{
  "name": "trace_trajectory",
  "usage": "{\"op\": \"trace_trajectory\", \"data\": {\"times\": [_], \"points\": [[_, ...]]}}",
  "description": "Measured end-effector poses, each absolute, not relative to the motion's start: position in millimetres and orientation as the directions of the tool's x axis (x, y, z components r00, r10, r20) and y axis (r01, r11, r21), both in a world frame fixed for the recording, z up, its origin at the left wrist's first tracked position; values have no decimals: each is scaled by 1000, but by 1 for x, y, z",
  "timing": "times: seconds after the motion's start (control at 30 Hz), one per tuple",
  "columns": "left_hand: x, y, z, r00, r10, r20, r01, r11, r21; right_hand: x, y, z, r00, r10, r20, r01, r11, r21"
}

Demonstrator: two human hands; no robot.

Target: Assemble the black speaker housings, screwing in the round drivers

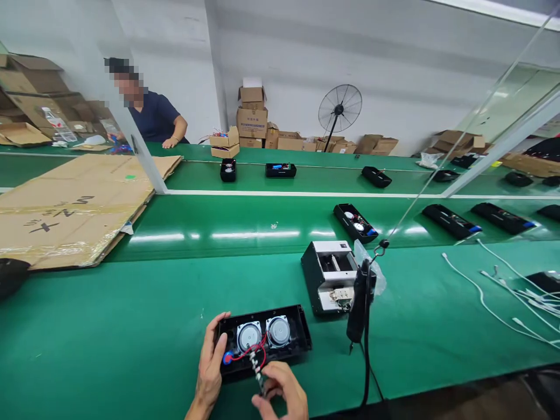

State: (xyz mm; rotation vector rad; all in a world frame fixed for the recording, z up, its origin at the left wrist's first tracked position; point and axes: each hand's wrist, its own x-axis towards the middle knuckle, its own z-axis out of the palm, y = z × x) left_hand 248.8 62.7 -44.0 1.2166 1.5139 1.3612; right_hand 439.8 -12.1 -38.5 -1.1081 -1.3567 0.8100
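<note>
My green table (131, 326) holds a black speaker box (262, 341), a small grey box (326, 283), white cables (503, 297) and flat cardboard (74, 204).

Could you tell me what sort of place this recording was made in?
Probably an electronics assembly line in a small factory. The hands work on an open speaker housing, a hanging electric screwdriver dangles beside it, and similar black housings ride the long green conveyor belt, with stacked cardboard boxes behind.
</note>
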Motion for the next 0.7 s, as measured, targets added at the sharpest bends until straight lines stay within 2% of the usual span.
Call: {"op": "trace_trajectory", "data": {"times": [0.1, 0.2, 0.3, 0.37, 0.47, 0.57, 0.63, 0.7], "points": [[240, 64, -45, -180, 981, 77, 225, -35, 974, 458, 11, -16, 116, 923, 368, 243, 332, -911], [228, 67, -40, -11, 988, 154, 343, -140, 929, 478, 37, 2, 158, 932, 326, 277, 275, -921], [223, 69, -25, 128, 964, 232, 442, -264, 857, 487, 54, 11, 191, 943, 272, 213, 231, -949], [225, 69, -13, 192, 943, 270, 503, -331, 798, 487, 58, 17, 146, 942, 302, 164, 278, -946], [231, 72, 0, 217, 915, 341, 564, -403, 721, 481, 53, 29, -39, 902, 431, 164, 431, -887], [235, 75, 4, 190, 908, 374, 577, -411, 706, 471, 42, 37, -232, 805, 546, 166, 586, -793], [237, 76, 3, 169, 916, 363, 578, -391, 717, 462, 36, 35, -277, 758, 591, 140, 640, -755], [237, 76, 2, 150, 924, 352, 577, -371, 728, 455, 33, 30, -224, 756, 615, 99, 645, -757]]}}
